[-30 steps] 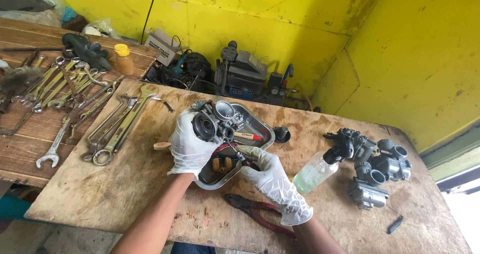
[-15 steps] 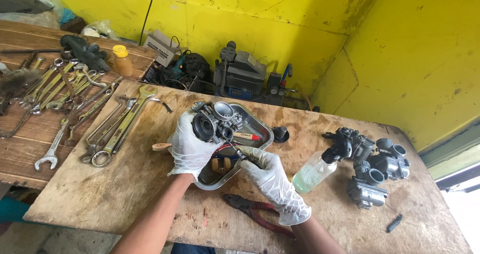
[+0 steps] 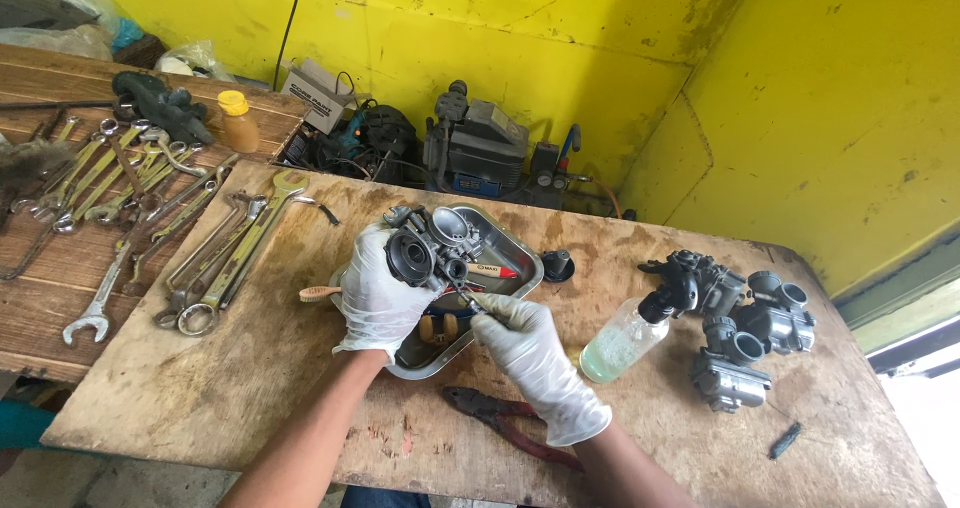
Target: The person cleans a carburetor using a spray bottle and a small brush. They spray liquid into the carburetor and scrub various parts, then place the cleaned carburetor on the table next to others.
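Head view. Left hand (image 3: 378, 298), white glove: grip clamped around a carburetor (image 3: 432, 248), cast grey metal with a round black bore, held above a dented steel tray (image 3: 520, 280). Right hand (image 3: 525, 348), white glove: grip pinched together on a thin dark tool (image 3: 468, 300), its tip at the carburetor's underside. Table (image 3: 300, 388): scuffed, stained plywood. Just below the right grip, red-handled pliers (image 3: 505, 420). Right of it, a clear spray bottle (image 3: 625, 338) with pale green liquid, then a cluster of grey carburetors (image 3: 745, 328). Left of the left grip, a wooden-handled brush (image 3: 318, 293) and rows of long steel wrenches (image 3: 215, 258).
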